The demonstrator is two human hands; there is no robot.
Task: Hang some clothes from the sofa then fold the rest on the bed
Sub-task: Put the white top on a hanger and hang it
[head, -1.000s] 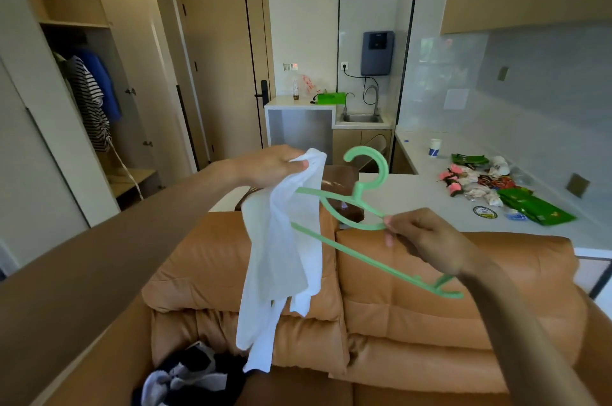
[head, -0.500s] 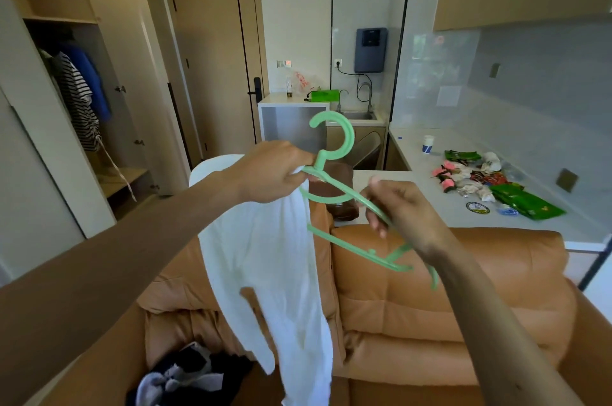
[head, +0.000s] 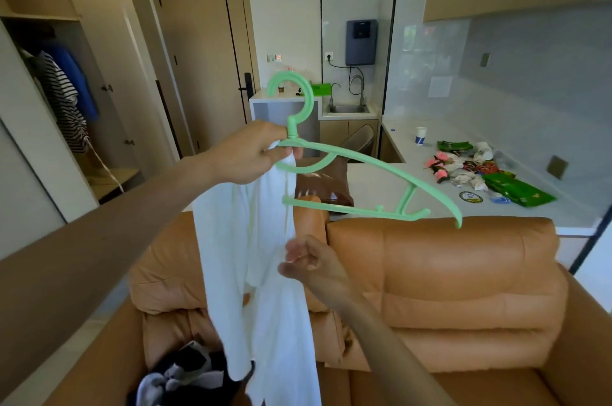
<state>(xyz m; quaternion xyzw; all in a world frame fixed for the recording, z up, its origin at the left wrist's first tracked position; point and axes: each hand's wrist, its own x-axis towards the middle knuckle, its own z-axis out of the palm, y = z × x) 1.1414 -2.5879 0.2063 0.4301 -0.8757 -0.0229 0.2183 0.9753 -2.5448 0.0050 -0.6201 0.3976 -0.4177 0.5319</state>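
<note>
Smooth, faintly glossy plastic for the hanger (head: 347,207) in the left hand (head: 251,154). Thin, matt white cloth for the garment (head: 231,240) hanging under it, at the right hand (head: 311,261). Beyond both hands, leather-look sofa (head: 447,273), softly shiny and creased; farther back, smooth tabletop (head: 381,180), crinkly glossy wrappers (head: 516,190).

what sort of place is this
Probably a small studio flat: a tan sofa backs onto a kitchen counter with a sink beyond, and an open wardrobe holds hanging clothes on the left.
</note>
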